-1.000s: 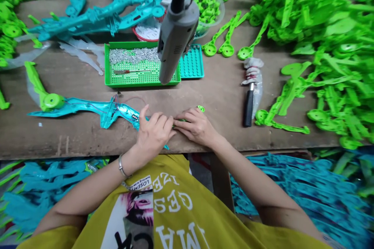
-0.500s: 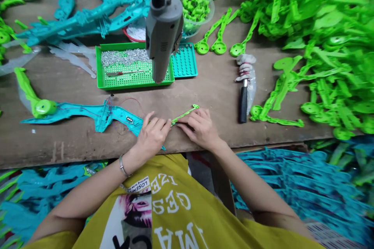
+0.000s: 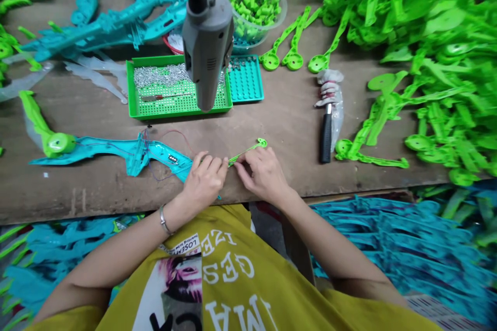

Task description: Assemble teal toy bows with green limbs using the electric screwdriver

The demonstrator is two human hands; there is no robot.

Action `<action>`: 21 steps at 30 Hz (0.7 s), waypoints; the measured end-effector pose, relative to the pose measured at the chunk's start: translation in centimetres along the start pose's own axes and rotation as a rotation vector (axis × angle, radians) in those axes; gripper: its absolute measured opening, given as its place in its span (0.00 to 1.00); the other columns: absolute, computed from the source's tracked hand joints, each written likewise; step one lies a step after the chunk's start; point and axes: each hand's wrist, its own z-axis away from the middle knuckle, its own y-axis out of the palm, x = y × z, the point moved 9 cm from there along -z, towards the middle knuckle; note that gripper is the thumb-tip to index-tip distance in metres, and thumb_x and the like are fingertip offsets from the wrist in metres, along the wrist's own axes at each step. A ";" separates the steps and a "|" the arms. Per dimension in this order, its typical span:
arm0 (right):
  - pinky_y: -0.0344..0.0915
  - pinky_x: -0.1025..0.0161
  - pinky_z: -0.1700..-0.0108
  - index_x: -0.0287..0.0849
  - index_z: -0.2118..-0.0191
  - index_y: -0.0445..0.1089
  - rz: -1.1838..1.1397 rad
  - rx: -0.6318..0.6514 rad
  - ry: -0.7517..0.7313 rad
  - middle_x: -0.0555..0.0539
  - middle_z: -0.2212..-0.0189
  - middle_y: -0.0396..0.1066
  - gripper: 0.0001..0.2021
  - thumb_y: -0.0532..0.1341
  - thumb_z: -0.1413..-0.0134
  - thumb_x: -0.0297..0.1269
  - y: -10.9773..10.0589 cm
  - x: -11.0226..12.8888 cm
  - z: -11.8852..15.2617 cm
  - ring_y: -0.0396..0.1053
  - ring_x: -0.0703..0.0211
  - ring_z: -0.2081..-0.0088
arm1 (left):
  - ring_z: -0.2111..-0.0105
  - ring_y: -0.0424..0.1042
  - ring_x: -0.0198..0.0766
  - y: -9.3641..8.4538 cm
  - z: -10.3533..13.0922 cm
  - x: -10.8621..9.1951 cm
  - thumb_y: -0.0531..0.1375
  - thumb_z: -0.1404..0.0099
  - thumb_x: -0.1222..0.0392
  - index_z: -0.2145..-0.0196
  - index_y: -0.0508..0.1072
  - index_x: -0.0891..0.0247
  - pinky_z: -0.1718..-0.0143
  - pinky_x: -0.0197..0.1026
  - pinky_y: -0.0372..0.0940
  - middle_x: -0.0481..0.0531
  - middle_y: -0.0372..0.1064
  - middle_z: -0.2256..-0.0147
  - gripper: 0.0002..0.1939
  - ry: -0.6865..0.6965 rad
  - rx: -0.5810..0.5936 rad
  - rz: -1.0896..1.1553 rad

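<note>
A blue plastic toy-bow half [image 3: 116,148] lies along the bench, with thin red and dark wires and small metal parts on it. A round green end piece [image 3: 59,144] sits at its left. My left hand [image 3: 205,178] closes over the bow half's right end, pinching the near end of a slender green plastic arm [image 3: 248,150]. My right hand [image 3: 264,173] is closed at that green arm, thumb and fingertips together at its middle. The arm's hooked tip sticks out beyond my right fingers. How the arm joins the blue part is hidden under my left hand.
A grey electric screwdriver [image 3: 207,51] hangs over a green tray [image 3: 178,111] of screws. Beside it are a teal tray [image 3: 245,83] and a tub [image 3: 281,13] of green pieces. A hammer [image 3: 325,137] with a wrapped head lies right, before heaped green parts [image 3: 392,15].
My right hand has shifted slightly left along the green arm, showing more of its hooked tip. My left hand stays nearly in place. The hanging screwdriver appears a little further left.
</note>
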 end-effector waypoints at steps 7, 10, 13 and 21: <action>0.55 0.62 0.70 0.45 0.68 0.71 -0.118 0.173 0.537 0.51 0.78 0.74 0.05 0.60 0.46 0.39 1.7 -3.1 0.5 0.70 0.58 0.75 | 0.65 0.69 0.41 0.1 -0.1 -0.7 0.50 0.29 0.69 0.50 0.72 0.72 0.50 0.49 0.65 0.53 0.69 0.70 0.15 0.042 0.083 -0.046; 0.54 0.63 0.71 0.45 0.72 0.71 -0.125 0.174 0.620 0.51 0.79 0.73 0.06 0.61 0.48 0.41 1.9 -3.5 0.6 0.69 0.58 0.76 | 0.64 0.69 0.41 0.1 -0.1 -0.9 0.48 0.29 0.70 0.45 0.68 0.73 0.47 0.50 0.64 0.54 0.69 0.68 0.18 0.069 0.132 -0.037; 0.56 0.63 0.72 0.45 0.74 0.70 -0.207 0.118 0.626 0.52 0.81 0.71 0.07 0.61 0.49 0.41 1.9 -3.7 0.7 0.66 0.61 0.79 | 0.64 0.69 0.41 0.2 -0.3 -1.1 0.48 0.29 0.70 0.40 0.65 0.70 0.47 0.51 0.63 0.52 0.69 0.67 0.21 0.115 0.170 -0.035; 0.66 0.65 0.72 0.43 0.67 0.70 -0.612 -0.104 0.520 0.49 0.73 0.72 0.06 0.63 0.46 0.39 1.0 -5.4 2.1 0.69 0.63 0.75 | 0.62 0.71 0.45 0.3 -1.2 -1.4 0.51 0.31 0.70 0.44 0.68 0.72 0.49 0.55 0.63 0.56 0.71 0.64 0.19 0.191 0.252 -0.053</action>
